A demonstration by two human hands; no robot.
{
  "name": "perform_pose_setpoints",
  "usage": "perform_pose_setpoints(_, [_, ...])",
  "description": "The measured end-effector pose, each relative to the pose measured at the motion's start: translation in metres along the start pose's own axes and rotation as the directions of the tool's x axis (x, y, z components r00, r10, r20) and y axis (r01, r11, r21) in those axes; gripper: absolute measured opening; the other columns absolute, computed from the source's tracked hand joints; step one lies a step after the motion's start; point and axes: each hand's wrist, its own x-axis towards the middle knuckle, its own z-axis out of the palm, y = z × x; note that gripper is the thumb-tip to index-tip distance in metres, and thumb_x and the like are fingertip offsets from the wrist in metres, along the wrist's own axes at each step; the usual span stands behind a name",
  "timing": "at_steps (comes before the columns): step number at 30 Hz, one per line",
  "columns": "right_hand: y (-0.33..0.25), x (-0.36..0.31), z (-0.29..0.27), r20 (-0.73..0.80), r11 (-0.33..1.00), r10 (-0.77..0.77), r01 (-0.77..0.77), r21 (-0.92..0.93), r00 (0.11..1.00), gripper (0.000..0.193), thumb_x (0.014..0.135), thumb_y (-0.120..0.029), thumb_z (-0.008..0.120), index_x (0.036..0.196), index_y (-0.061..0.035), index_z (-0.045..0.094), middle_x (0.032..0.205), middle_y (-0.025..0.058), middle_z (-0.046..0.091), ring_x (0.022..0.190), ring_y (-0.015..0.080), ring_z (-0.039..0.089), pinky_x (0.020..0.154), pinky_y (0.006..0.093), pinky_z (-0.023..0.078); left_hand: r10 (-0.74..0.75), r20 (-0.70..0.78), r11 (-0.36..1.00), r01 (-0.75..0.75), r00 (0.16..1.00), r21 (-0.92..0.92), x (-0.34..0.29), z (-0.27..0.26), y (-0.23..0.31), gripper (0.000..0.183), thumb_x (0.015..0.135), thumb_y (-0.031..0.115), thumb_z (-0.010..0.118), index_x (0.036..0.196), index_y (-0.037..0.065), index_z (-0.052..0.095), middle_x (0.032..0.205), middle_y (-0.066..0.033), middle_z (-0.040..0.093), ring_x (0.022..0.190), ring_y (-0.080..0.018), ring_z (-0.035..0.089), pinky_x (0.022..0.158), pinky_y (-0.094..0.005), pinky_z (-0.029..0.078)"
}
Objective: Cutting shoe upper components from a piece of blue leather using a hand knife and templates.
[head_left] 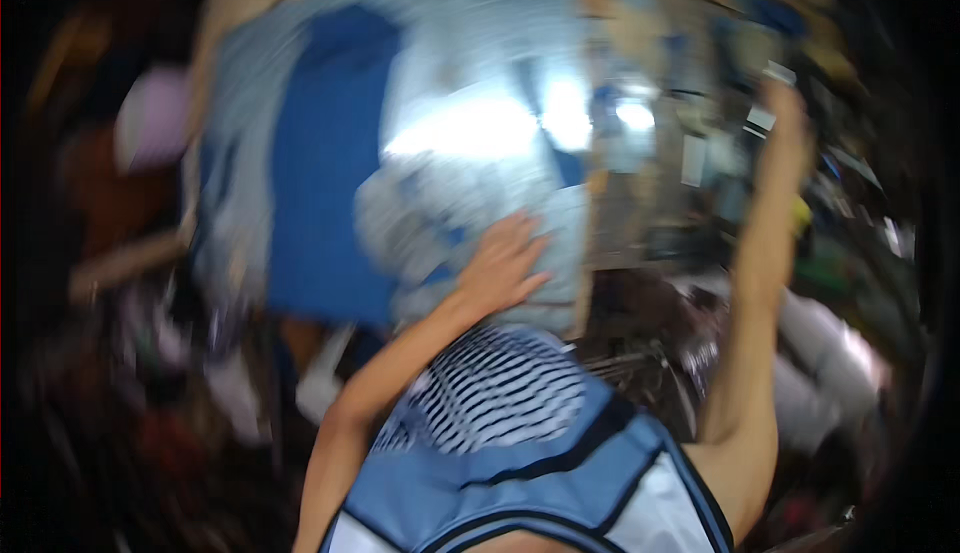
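Observation:
My left hand [505,261] rests with spread fingers at the near edge of a worktable [480,33] covered in pale blue-grey. Beside its fingertips lies a bunched grey piece [405,218] that looks like cloth, with small blue patches. Left of that, a long dark blue cloth [328,168] stretches across the table and over its near edge. My right arm reaches far out to the right, where my right hand [785,101] is smeared by motion. Small white pieces [760,120] show next to it; whether the fingers hold one is unclear.
A cluttered surface [640,193] with blurred small items adjoins the table on the right. A pale pink rounded object [153,118] stands at the left, above a wooden bar [130,265]. Bright glare [470,128] covers the table's middle. A person's pale-clothed leg [820,353] may be at the lower right.

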Motion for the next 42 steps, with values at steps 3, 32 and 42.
perform_pose_setpoints(3, [0.036, 0.068, -0.119, 0.026, 0.943, 0.182, -0.182, 0.278, 0.983, 0.022, 0.088, -0.027, 0.072, 0.097, -0.0105, 0.061, 0.078, -0.0014, 0.058, 0.062, 0.0098, 0.053, 0.054, 0.0262, 0.042, 0.181, -0.031, 0.965, -0.184, 0.983, -0.189, 0.027, 0.018, -0.001, 0.056, 0.092, 0.043, 0.061, 0.132, 0.004, 0.054, 0.146, -0.0218, 0.043, 0.141, -0.0389, 0.031, 0.115, -0.0520, 0.026])
perform_pose_setpoints(32, [0.087, -0.367, 0.151, 0.014, 0.900, 0.435, -0.435, -0.026, 0.900, 0.023, 0.087, -0.029, 0.062, 0.088, -0.0060, 0.063, 0.076, 0.0051, 0.062, 0.059, 0.0169, 0.058, 0.049, 0.0341, 0.047, -0.389, -0.173, 0.901, 0.335, 0.905, -0.277, 0.066, -0.203, -0.376, 0.060, 0.090, 0.049, 0.063, 0.118, -0.005, 0.064, 0.119, -0.0250, 0.064, 0.107, -0.0310, 0.063, 0.094, -0.0420, 0.048])
perform_pose_setpoints(42, [0.055, -0.368, 0.155, -0.182, 0.934, 0.355, -0.338, 0.119, 0.917, 0.029, 0.082, -0.023, 0.060, 0.090, 0.0044, 0.063, 0.062, 0.0183, 0.063, 0.050, 0.0248, 0.062, 0.048, 0.0413, 0.049, 0.531, 0.203, 0.773, -0.568, 0.823, 0.283, 0.271, -0.111, -0.270, 0.044, 0.101, 0.032, 0.048, 0.125, -0.003, 0.060, 0.123, -0.0181, 0.063, 0.111, -0.0291, 0.061, 0.100, -0.0419, 0.048])
